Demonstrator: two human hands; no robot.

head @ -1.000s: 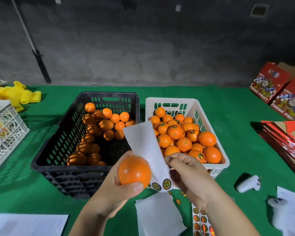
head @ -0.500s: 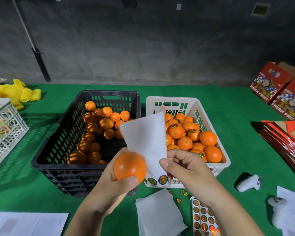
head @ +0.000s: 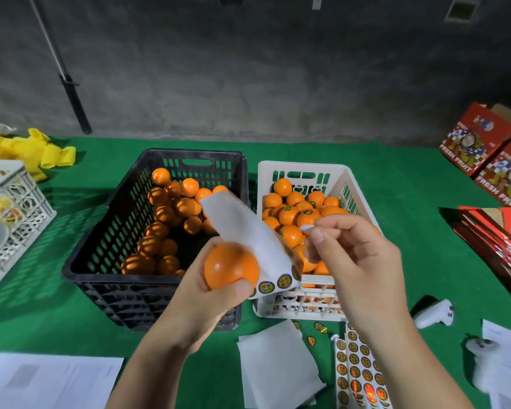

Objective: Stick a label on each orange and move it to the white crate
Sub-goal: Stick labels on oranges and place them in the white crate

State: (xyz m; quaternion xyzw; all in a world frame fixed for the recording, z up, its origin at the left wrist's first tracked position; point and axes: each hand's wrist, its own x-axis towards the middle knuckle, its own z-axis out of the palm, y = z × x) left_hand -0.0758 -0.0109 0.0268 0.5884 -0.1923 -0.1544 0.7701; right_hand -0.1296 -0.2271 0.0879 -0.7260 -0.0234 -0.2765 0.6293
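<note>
My left hand (head: 201, 302) grips a plain orange (head: 230, 265) over the gap between the two crates. It also holds a white label sheet (head: 248, 231) against the fruit, with a few round labels along the sheet's lower edge. To the right and slightly higher, my right hand (head: 357, 261) pinches a small round label (head: 306, 228) between thumb and forefinger, clear of the sheet. The black crate (head: 80, 261) holds several unlabelled oranges (head: 160, 231). Beside it, the white crate (head: 307, 166) is filled with oranges (head: 289, 215), some showing labels.
Full label sheets (head: 357, 376), a bare backing sheet (head: 278, 361) and loose labels (head: 319, 327) lie on the green cloth near me. Two white controllers (head: 434, 314) sit at right, papers (head: 50, 382) at lower left. A white basket (head: 9, 211) stands left, red fruit cartons (head: 484, 152) at right.
My right hand has let go of the sheet's edge and lifted up and right with a label pinched in its fingertips. The sheet has tilted left over the orange.
</note>
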